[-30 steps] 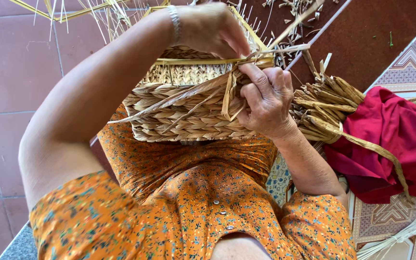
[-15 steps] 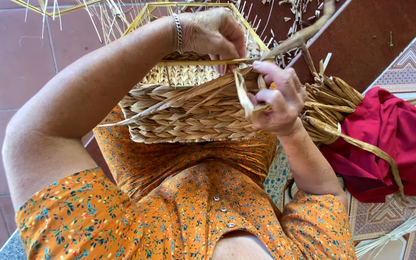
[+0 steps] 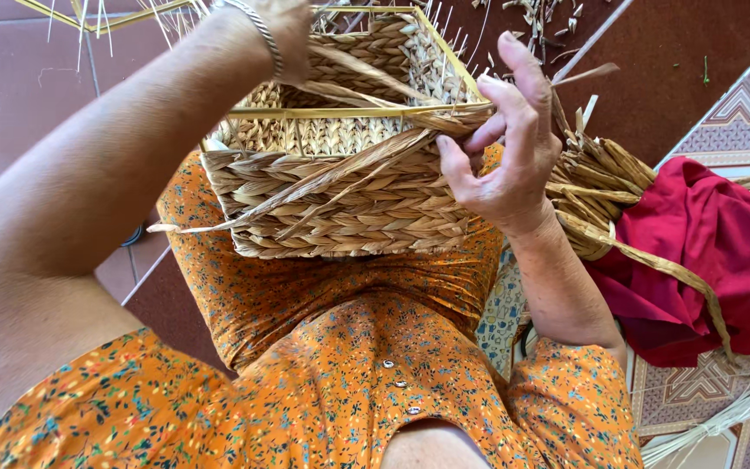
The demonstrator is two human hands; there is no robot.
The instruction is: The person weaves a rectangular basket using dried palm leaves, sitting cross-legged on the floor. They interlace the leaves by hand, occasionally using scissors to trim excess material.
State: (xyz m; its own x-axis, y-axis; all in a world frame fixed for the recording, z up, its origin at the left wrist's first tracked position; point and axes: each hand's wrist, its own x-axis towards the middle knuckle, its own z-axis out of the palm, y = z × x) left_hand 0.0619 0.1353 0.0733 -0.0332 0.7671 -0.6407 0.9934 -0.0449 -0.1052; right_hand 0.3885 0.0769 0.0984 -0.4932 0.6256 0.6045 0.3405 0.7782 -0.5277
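Head view, looking down my own torso. The woven basket, rectangular and plaited from flat straw-coloured strands, sits on my lap at the centre of the frame, its open mouth turned toward the top. A thin yellow frame rod runs across its near rim.

My right hand stands at the basket's right corner, centre right of the frame. Its thumb and curled fingers pinch the twisted end of a loose straw strand, which slants down across the basket's front wall toward the lower left; the index finger points up, free of the strand. The grip is closed on the strand.

My left hand reaches in from the upper left, its forearm crossing the frame diagonally, a metal bracelet at the wrist. The hand lies at the far rim of the basket, cut by the top edge of the frame; I cannot tell whether it grasps anything.

Just right of the basket, behind my right wrist, lies a bundle of straw, touching a red cloth at the right edge. My orange flowered dress fills the lower frame. Thin pale stalks lie on the patterned tiles at lower right.
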